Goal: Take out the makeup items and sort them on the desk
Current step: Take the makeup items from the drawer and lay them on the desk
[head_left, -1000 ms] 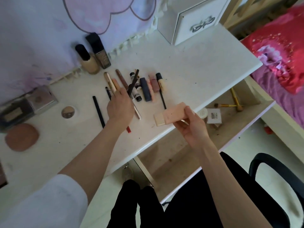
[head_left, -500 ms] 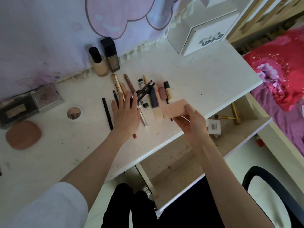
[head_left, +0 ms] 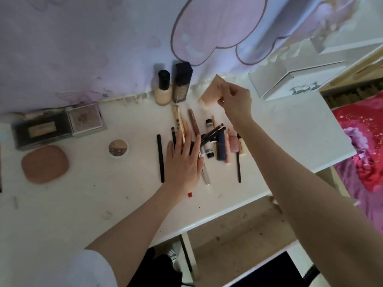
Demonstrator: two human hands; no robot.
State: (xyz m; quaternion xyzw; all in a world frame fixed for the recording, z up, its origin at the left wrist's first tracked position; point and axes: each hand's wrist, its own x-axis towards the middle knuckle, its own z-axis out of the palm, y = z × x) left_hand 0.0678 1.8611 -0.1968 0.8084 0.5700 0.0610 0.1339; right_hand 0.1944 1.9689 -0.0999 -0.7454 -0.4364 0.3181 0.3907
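Your white desk (head_left: 279,129) carries everything here. Take the round foundation bottle (head_left: 163,90) at the back edge as the landmark: a square dark-capped bottle (head_left: 181,83) stands just right of it, pencils and tubes (head_left: 215,141) lie in a cluster in front, two compacts (head_left: 60,125) sit far to its left, and a brown puff (head_left: 44,164) and a small round jar (head_left: 118,150) lie in front of them.

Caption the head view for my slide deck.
Right hand carries a peach tube toward two foundation bottles; left hand rests flat on pencils.
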